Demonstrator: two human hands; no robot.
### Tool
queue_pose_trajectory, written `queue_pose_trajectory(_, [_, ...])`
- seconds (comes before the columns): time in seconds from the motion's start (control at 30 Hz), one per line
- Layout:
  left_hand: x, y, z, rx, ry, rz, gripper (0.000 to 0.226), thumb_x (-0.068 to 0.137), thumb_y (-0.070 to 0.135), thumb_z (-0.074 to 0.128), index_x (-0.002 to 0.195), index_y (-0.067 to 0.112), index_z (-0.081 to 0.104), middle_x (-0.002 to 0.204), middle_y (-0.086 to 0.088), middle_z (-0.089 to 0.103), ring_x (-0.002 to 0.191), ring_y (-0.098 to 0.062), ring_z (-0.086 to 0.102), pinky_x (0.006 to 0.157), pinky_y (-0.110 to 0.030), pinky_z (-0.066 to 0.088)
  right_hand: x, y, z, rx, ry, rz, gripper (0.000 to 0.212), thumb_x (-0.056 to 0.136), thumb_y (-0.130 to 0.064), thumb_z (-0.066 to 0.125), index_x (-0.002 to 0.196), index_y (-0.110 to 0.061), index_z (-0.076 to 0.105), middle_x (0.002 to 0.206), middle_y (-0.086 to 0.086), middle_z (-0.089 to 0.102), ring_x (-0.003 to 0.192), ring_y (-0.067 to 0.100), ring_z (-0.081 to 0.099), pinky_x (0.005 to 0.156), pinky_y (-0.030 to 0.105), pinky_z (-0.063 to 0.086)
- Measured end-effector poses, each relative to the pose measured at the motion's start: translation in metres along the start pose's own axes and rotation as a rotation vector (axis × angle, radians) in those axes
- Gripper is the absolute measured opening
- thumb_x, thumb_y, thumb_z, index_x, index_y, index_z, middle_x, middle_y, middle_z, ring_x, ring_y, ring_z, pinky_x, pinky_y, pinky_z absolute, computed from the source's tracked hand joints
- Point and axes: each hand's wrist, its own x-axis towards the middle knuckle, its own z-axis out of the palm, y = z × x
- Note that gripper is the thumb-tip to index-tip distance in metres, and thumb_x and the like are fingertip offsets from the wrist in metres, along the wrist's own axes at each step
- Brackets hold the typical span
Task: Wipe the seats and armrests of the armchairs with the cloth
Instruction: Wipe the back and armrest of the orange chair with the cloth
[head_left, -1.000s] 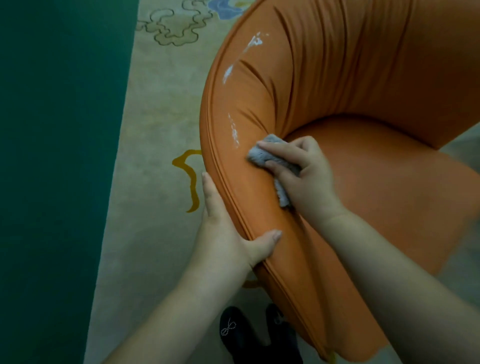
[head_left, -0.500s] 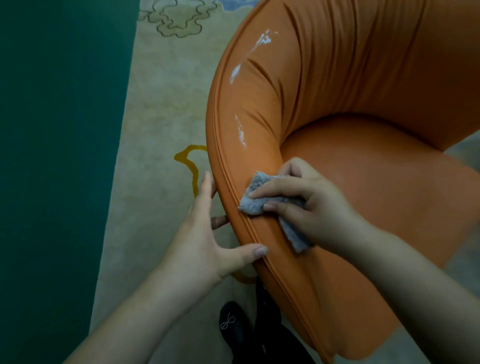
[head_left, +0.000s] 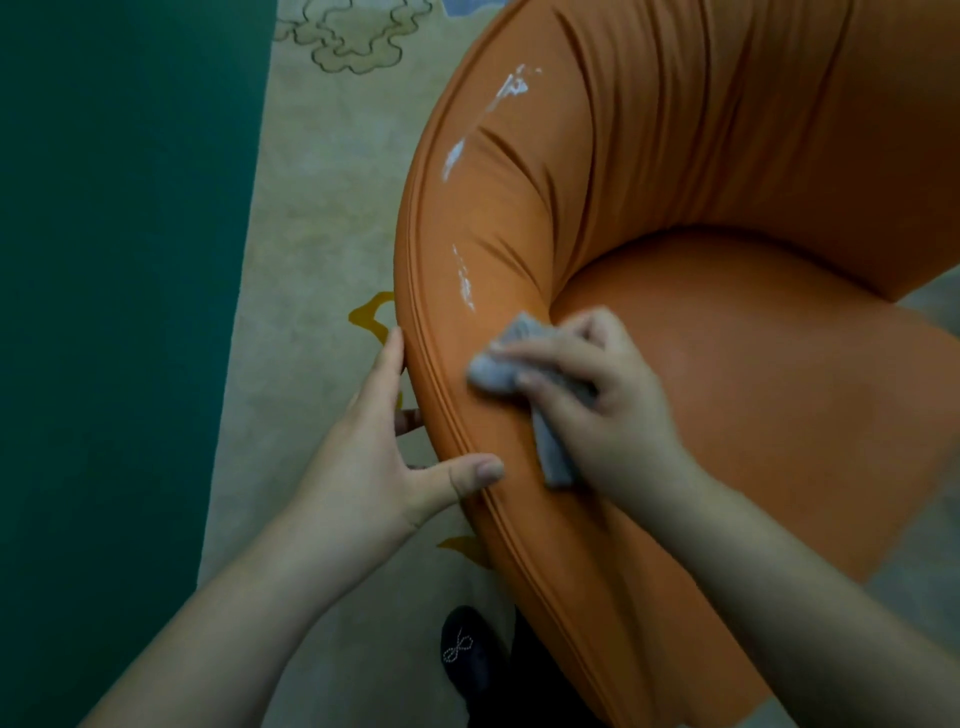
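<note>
Grey cloth (head_left: 519, 364) gripped by right hand (head_left: 597, 395) on armrest (head_left: 467, 249); left hand (head_left: 374, 457) flat, braced.

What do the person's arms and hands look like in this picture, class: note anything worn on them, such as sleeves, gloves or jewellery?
Both forearms are bare as far as the frame shows, with no sleeves in view. The left hand and right hand wear no gloves, and no rings, watch or bracelets are visible. The fingers are short and rounded, and the left thumb's nail looks short and unpainted.

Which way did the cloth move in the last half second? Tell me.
Yes: the cloth slid back up the armrest, toward the white streak.
</note>
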Motion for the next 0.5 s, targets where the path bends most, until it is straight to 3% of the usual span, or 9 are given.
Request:
queue_pose_trajectory(0.07, [0.009, 0.002, 0.0, 0.003, 0.026, 0.016, 0.127, 0.047, 0.064, 0.076, 0.151, 0.046, 0.004, 0.147, 0.028, 0.033, 0.122, -0.002, 0.051, 0.1, -0.036, 0.048, 0.039, -0.006, 0.013, -0.052, 0.107, -0.067, 0.03, 0.087, -0.021, 0.065, 0.115, -0.029, 0.066, 0.094, 0.0, 0.042, 0.086, 0.002, 0.045, 0.081, 0.008, 0.037])
queue_pose_trajectory(0.17, [0.022, 0.002, -0.003, 0.04, 0.074, 0.021, 0.126, 0.048, 0.064, 0.076, 0.151, 0.046, 0.006, 0.139, 0.032, 0.037, 0.12, -0.002, 0.053, 0.098, -0.029, 0.048, 0.068, 0.0, 0.026, -0.139, 0.117, -0.193, 0.029, 0.086, -0.025, 0.065, 0.115, -0.023, 0.069, 0.094, 0.005, 0.043, 0.087, 0.014, 0.049, 0.08, 0.02, 0.044])
queue_pose_trajectory(0.37, [0.041, 0.007, -0.006, 0.166, 0.123, -0.054, 0.13, 0.052, 0.063, 0.077, 0.151, 0.043, -0.005, 0.156, 0.02, 0.019, 0.132, -0.011, 0.041, 0.105, -0.037, 0.042, 0.049, 0.023, 0.007, 0.065, 0.296, 0.17, 0.026, 0.088, -0.013, 0.065, 0.112, -0.023, 0.069, 0.094, 0.007, 0.049, 0.083, 0.001, 0.05, 0.083, 0.007, 0.038])
queue_pose_trajectory(0.43, [0.046, 0.01, -0.006, 0.175, 0.12, -0.057, 0.128, 0.055, 0.057, 0.079, 0.151, 0.042, -0.005, 0.156, 0.018, 0.022, 0.13, -0.012, 0.044, 0.104, -0.037, 0.044, 0.076, 0.007, 0.011, 0.066, 0.336, 0.089, 0.026, 0.087, -0.018, 0.066, 0.112, -0.022, 0.07, 0.094, 0.007, 0.05, 0.084, 0.004, 0.052, 0.082, 0.006, 0.038])
queue_pose_trajectory(0.5, [0.051, 0.013, -0.009, 0.158, 0.125, -0.045, 0.125, 0.054, 0.053, 0.079, 0.151, 0.043, 0.001, 0.151, 0.018, 0.032, 0.123, -0.01, 0.052, 0.1, -0.036, 0.048, 0.102, -0.011, 0.02, -0.011, 0.213, -0.073, 0.027, 0.084, -0.025, 0.067, 0.111, -0.025, 0.07, 0.092, 0.004, 0.047, 0.083, 0.012, 0.052, 0.079, 0.016, 0.044])
